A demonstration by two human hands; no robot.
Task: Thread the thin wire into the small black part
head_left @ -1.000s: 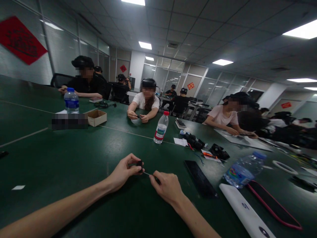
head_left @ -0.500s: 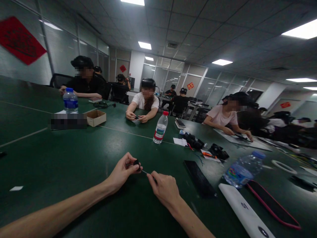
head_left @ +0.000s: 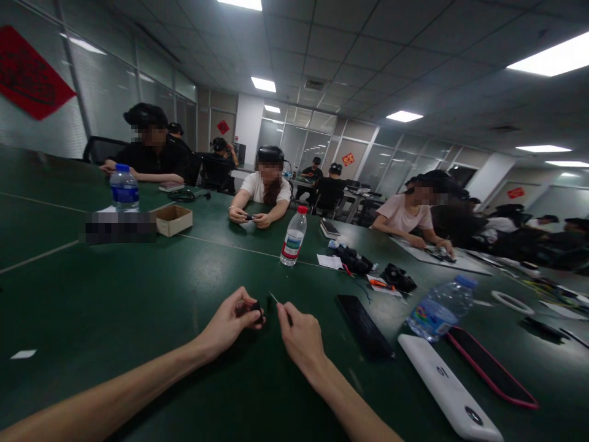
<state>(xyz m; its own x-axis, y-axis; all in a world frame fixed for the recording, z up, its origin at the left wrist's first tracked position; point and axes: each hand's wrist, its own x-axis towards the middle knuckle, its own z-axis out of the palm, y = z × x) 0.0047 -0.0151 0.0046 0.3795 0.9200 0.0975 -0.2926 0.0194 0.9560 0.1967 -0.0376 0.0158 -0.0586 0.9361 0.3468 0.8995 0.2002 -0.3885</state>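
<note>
Over the green table (head_left: 151, 319), my left hand (head_left: 232, 316) is closed on a small black part (head_left: 258, 311), pinched between thumb and fingers. Its exact kind is too small to make out. To the right of it, my right hand (head_left: 301, 334) grips what looks like a small screwdriver (head_left: 273, 297). The thin metal shaft sticks out up and to the left from the fingertips, while most of the handle is hidden in the hand. A small gap separates the shaft from the black part.
Beyond my hands stands a red-capped water bottle (head_left: 293, 236). On the right lie a black phone-like slab (head_left: 365, 328), a white device (head_left: 446, 383), a red-edged dark case (head_left: 492, 368) and a tilted blue-capped bottle (head_left: 442, 310). A cardboard box (head_left: 173, 221) sits far left. Several people sit around.
The screwdriver's shaft has come away from the black part and now points up and left. My right hand has turned upward slightly; my left hand keeps hold of the part.
</note>
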